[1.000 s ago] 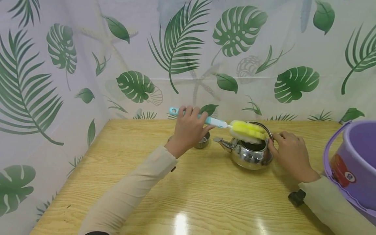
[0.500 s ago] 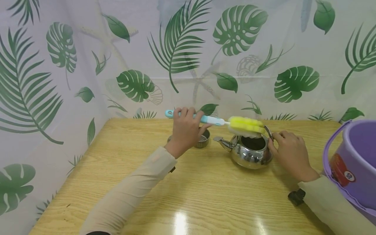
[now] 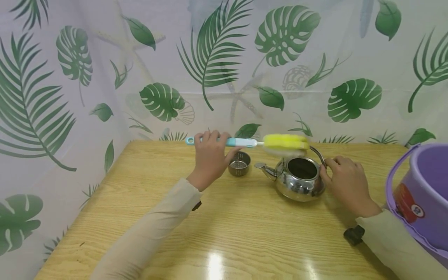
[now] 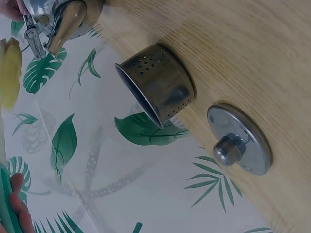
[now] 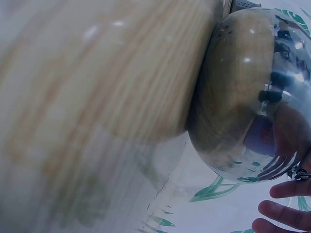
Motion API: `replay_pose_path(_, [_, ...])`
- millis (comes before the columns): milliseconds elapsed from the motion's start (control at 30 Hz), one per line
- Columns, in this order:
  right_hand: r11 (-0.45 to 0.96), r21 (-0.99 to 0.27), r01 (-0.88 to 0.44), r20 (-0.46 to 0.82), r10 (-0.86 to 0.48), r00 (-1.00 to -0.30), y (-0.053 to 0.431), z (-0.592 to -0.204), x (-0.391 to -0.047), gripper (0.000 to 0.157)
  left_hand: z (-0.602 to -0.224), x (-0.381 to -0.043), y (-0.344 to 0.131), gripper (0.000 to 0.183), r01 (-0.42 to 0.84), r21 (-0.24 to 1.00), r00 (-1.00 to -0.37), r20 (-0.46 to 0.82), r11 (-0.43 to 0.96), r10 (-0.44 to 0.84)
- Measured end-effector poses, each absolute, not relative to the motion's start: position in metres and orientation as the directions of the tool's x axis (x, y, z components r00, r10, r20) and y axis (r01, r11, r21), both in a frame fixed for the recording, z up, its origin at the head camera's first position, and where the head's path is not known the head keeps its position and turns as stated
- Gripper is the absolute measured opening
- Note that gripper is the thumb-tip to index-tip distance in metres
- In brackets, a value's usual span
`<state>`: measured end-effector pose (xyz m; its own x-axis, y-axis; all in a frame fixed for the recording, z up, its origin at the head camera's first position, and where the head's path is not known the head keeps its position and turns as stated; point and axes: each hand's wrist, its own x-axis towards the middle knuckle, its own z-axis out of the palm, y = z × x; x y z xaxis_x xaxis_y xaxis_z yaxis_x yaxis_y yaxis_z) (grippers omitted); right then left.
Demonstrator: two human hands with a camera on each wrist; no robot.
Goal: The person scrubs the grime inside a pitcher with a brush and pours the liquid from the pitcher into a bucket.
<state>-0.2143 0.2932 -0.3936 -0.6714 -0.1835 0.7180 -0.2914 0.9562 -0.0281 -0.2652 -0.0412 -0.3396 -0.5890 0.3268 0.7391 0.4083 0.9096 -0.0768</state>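
Note:
My left hand grips the blue and white handle of a sponge brush. The brush lies level in the air, its yellow and white head above the mouth of a shiny steel kettle. At the kettle's right side my right hand pinches its curved handle between thumb and fingers. The kettle stands upright without a lid, spout to the left. A perforated steel strainer basket sits beside the spout. In the left wrist view a round lid with a knob lies near the basket; my left hand hides it in the head view.
A purple bucket with a handle stands at the right edge, close to my right forearm. The wooden table meets a leaf-patterned cloth at the back and left.
My left hand has moved left, carrying the brush up and out of the kettle's mouth. More of the strainer basket shows. My right hand and the kettle have stayed put.

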Motion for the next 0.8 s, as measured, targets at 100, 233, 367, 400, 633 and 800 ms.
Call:
replay_pose_path(100, [0.956, -0.03, -0.291, 0.718, -0.182, -0.672, 0.293, -0.394, -0.214, 0.015, -0.339, -0.263, -0.047, 0.044, 0.406, -0.045, -0.599, 0.741, 0.913, 0.303])
replay_pose_path(233, [0.958, -0.033, -0.284, 0.713, -0.177, -0.678, 0.292, -0.393, -0.214, 0.016, -0.339, -0.262, -0.057, 0.045, 0.394, -0.016, -0.611, 0.742, 0.919, 0.275])
replay_pose_path(367, [0.96, -0.038, -0.279, 0.706, -0.171, -0.687, 0.292, -0.392, -0.213, 0.017, -0.34, -0.261, -0.067, 0.048, 0.38, 0.002, -0.615, 0.747, 0.925, 0.251])
replay_pose_path(400, [0.96, -0.039, -0.278, 0.706, -0.171, -0.688, 0.292, -0.392, -0.213, 0.017, -0.34, -0.26, -0.07, 0.048, 0.378, 0.006, -0.614, 0.75, 0.926, 0.246])
replay_pose_path(633, [0.96, -0.03, -0.279, 0.707, -0.177, -0.685, 0.293, -0.393, -0.214, 0.017, -0.339, -0.26, -0.088, 0.043, 0.355, 0.058, -0.629, 0.753, 0.933, 0.193])
replay_pose_path(800, [0.959, -0.016, -0.283, 0.708, -0.189, -0.681, 0.294, -0.394, -0.215, 0.017, -0.34, -0.259, -0.103, 0.043, 0.324, 0.075, -0.641, 0.75, 0.943, 0.161])
